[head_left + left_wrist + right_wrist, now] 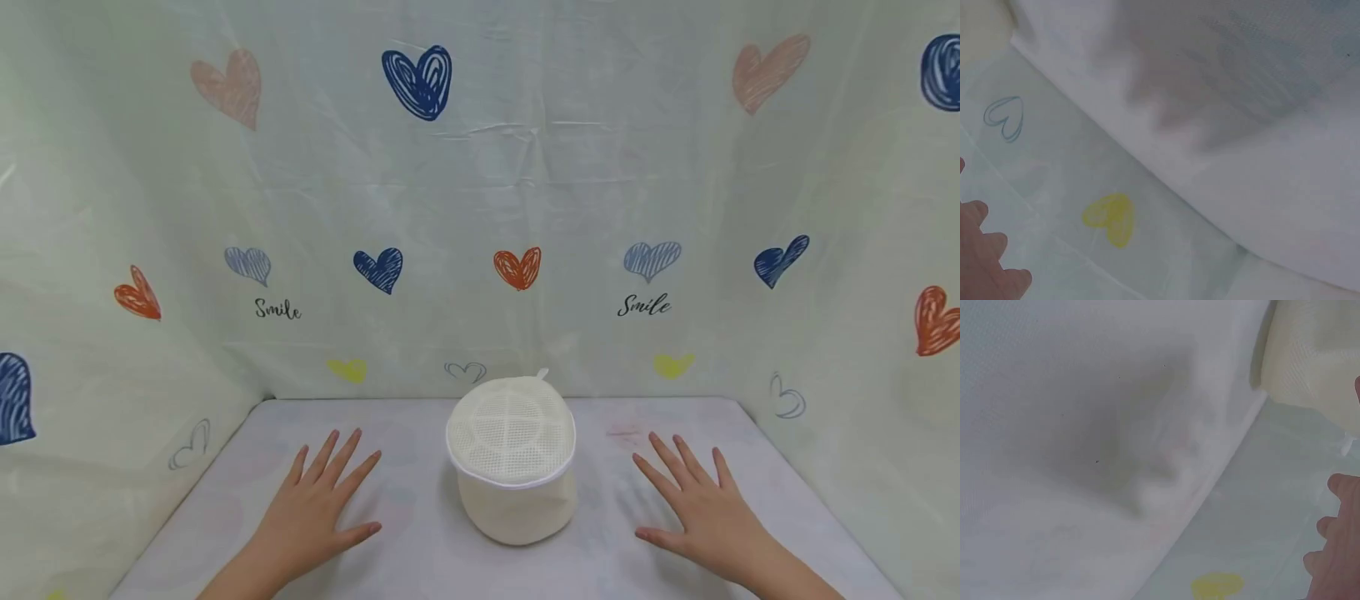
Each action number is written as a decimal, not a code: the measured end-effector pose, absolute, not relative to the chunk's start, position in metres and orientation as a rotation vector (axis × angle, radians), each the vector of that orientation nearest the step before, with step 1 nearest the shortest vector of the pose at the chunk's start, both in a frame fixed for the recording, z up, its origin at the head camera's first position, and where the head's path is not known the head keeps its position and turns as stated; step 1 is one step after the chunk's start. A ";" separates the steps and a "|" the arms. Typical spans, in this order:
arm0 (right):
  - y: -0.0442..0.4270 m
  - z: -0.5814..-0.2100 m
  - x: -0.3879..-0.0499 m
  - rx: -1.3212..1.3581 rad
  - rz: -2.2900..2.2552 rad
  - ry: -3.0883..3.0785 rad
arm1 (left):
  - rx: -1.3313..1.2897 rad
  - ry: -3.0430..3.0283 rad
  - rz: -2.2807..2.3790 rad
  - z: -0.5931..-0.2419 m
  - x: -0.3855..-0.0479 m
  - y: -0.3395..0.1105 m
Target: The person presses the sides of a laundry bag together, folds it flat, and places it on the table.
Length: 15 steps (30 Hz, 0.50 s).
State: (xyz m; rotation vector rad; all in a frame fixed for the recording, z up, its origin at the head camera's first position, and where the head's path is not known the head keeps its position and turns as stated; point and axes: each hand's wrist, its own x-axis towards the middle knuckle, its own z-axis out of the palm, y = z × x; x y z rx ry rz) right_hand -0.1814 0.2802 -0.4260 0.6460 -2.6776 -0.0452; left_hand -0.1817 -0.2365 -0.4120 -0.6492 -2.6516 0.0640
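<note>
A cream fabric cylinder point(513, 458) with a white mesh top and a pale rim stands upright near the middle of the table in the head view. A small tab sticks up at its back edge. To its left, my left hand point(318, 504) is spread above the table, fingers straight and apart, touching nothing. On the other side my right hand point(701, 512) is held the same way, apart from the cylinder. The right wrist view catches part of the cylinder point(1313, 362) and some fingertips point(1335, 531). In the left wrist view, fingertips point(997, 250) show at the lower left.
The white table point(420, 567) ends at a back edge against a hanging curtain point(480, 183) printed with hearts and the word Smile. Curtain also closes off the left and right sides. Both hands cast soft shadows on the tabletop.
</note>
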 end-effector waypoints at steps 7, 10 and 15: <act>0.283 -0.420 -0.183 0.685 -0.057 -2.613 | -0.675 -2.594 0.085 -0.405 -0.186 -0.231; 0.281 -0.413 -0.185 0.687 -0.058 -2.617 | -0.673 -2.614 0.075 -0.401 -0.188 -0.228; 0.276 -0.398 -0.192 0.668 -0.038 -2.668 | -0.654 -2.674 0.079 -0.395 -0.194 -0.222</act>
